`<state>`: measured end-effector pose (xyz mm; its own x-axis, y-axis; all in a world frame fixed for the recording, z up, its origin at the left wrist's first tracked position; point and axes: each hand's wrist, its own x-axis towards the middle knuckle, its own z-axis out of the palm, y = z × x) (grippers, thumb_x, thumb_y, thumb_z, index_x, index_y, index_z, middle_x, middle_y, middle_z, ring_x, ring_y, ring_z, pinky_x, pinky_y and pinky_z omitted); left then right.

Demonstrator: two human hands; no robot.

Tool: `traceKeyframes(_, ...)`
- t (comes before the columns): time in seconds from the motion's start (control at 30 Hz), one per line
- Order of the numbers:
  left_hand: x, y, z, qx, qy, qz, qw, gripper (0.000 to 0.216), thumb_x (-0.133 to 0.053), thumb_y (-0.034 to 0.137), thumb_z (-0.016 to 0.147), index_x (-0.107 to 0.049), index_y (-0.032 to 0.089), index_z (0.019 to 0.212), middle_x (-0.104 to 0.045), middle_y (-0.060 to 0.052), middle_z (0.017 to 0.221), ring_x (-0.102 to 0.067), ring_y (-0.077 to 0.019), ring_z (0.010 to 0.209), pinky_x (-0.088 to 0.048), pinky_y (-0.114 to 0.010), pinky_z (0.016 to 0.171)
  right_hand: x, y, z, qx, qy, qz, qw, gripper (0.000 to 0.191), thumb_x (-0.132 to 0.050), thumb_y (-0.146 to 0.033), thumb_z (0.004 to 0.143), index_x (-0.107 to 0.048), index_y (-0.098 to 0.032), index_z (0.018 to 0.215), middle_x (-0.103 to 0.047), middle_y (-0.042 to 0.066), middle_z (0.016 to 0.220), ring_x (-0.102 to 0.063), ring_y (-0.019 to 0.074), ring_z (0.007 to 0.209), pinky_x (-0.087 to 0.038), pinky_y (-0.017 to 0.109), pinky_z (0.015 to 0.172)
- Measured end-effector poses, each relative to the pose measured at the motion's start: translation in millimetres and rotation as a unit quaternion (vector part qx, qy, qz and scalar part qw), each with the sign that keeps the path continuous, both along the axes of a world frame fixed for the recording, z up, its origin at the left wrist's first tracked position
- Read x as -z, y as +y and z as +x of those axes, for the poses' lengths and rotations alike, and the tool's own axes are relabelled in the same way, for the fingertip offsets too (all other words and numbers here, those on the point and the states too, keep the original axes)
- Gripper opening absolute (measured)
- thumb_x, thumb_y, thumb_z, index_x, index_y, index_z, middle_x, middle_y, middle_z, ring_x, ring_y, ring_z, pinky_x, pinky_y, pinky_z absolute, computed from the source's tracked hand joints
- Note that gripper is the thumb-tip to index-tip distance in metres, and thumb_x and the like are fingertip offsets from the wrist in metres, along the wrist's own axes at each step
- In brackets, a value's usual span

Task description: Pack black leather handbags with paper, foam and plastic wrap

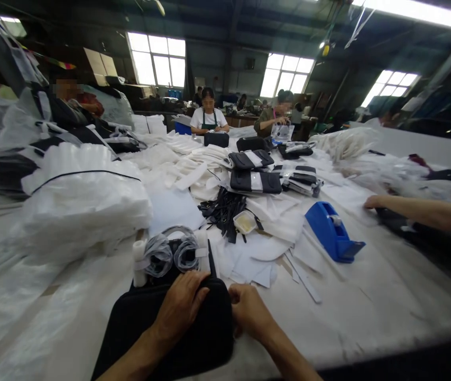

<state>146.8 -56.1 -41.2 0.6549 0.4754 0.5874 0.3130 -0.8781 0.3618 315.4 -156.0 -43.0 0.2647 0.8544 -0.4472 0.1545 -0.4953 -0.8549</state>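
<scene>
A soft black case point(205, 323) with rounded corners lies at the near edge of the table. My left hand point(183, 301) is laid over its top, fingers curled on the far rim and holding it. At the case's right side my right hand point(247, 309) is closed, its fingertips pinched against the edge; what they grip is hidden. Just behind the case are coiled cables in clear wrap point(159, 256) and a white rolled piece point(139, 259).
A blue tape dispenser point(330, 233) stands to the right. Beyond are black straps point(225, 211), a small tray point(245, 222), wrapped black cases point(255, 181) and a white plastic bundle point(86, 201). Another person's arm point(419, 211) reaches in at right; co-workers sit across the table.
</scene>
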Motion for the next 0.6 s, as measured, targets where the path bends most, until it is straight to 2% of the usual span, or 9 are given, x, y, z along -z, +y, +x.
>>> traceKeyframes(0.1,-3.8,-1.6,1.0,0.016,-0.008,0.041,0.999,0.026,-0.041,0.022,0.099,-0.06,0.02,0.117,-0.068,-0.008,0.107,-0.065,-0.019,0.098,-0.056,-0.031,0.084,-2.2,-3.8,8.7,-0.022,0.04,-0.01,0.999,0.006,-0.057,-0.022,0.066,-0.059,-0.017,0.068,-0.06,-0.003,0.05,-0.06,0.0142,0.043,-0.043,0.02,0.038)
traceKeyframes(0.17,-6.9,-3.4,2.0,0.02,0.004,0.087,0.996,0.029,-0.037,0.017,0.1,-0.062,0.02,0.115,-0.068,-0.008,0.107,-0.064,-0.0198,0.099,-0.054,-0.033,0.086,-9.1,-9.9,31.3,-0.035,0.049,-0.03,0.998,0.013,-0.056,-0.022,0.068,-0.064,-0.015,0.076,-0.063,-0.001,0.053,-0.063,0.016,0.047,-0.048,0.024,0.043)
traceKeyframes(0.2,-8.1,-4.3,2.4,0.017,0.014,0.109,0.994,0.031,-0.036,0.015,0.1,-0.063,0.02,0.114,-0.068,-0.008,0.106,-0.063,-0.0208,0.099,-0.052,-0.035,0.087,-14.5,-12.6,47.2,-0.032,0.016,-0.027,0.999,0.016,-0.056,-0.022,0.071,-0.067,-0.015,0.081,-0.065,0.001,0.057,-0.064,0.0172,0.051,-0.05,0.026,0.046)
traceKeyframes(0.27,-8.7,-5.6,2.8,0.005,0.034,0.135,0.99,0.034,-0.035,0.013,0.099,-0.064,0.02,0.115,-0.068,-0.008,0.105,-0.062,-0.0222,0.098,-0.05,-0.037,0.086,-27.1,-15.0,84.1,-0.006,-0.163,0.031,0.986,0.021,-0.053,-0.022,0.079,-0.07,-0.015,0.091,-0.071,0.005,0.072,-0.068,0.0198,0.066,-0.054,0.03,0.057)
traceKeyframes(0.3,-8.1,-5.9,2.9,-0.001,0.044,0.141,0.989,0.034,-0.035,0.013,0.099,-0.064,0.019,0.116,-0.068,-0.008,0.103,-0.061,-0.0221,0.096,-0.049,-0.037,0.084,-32.8,-13.9,102.8,-0.006,-0.288,0.073,0.955,0.024,-0.05,-0.018,0.083,-0.07,-0.016,0.096,-0.073,0.007,0.086,-0.069,0.0211,0.08,-0.055,0.033,0.07)
traceKeyframes(0.37,-5.8,-6.4,2.7,-0.006,0.058,0.144,0.988,0.034,-0.034,0.011,0.099,-0.063,0.018,0.118,-0.067,-0.008,0.098,-0.06,-0.0205,0.087,-0.048,-0.035,0.078,-38.8,-7.2,135.8,-0.044,-0.515,0.104,0.85,0.043,-0.044,-0.002,0.081,-0.068,-0.017,0.113,-0.07,0.011,0.114,-0.063,0.0264,0.107,-0.05,0.04,0.088)
traceKeyframes(0.47,-2.1,-8.0,2.1,0.002,0.072,0.129,0.989,0.034,-0.034,0.01,0.099,-0.06,0.015,0.12,-0.065,-0.007,0.092,-0.058,-0.018,0.078,-0.048,-0.033,0.073,-30.9,8.0,166.7,-0.148,-0.684,0.061,0.712,0.06,-0.042,0.007,0.077,-0.063,-0.021,0.127,-0.061,0.014,0.132,-0.061,0.0303,0.108,-0.05,0.044,0.085)
traceKeyframes(0.53,-1.2,-9.5,1.8,0.007,0.081,0.11,0.991,0.031,-0.037,0.01,0.098,-0.058,0.015,0.12,-0.063,-0.006,0.09,-0.057,-0.0177,0.078,-0.048,-0.032,0.072,-19.3,15.5,177.9,-0.203,-0.713,0.051,0.669,0.06,-0.041,0.005,0.079,-0.063,-0.023,0.127,-0.062,0.014,0.13,-0.063,0.0285,0.101,-0.051,0.043,0.081)
traceKeyframes(0.6,-1.4,-10.3,1.6,0.01,0.093,0.095,0.991,0.028,-0.041,0.012,0.097,-0.057,0.015,0.119,-0.062,-0.005,0.089,-0.055,-0.0178,0.077,-0.047,-0.032,0.071,-10.6,17.9,188.1,-0.23,-0.714,0.071,0.657,0.059,-0.042,0.002,0.079,-0.065,-0.026,0.125,-0.064,0.011,0.127,-0.065,0.0269,0.098,-0.052,0.041,0.08)
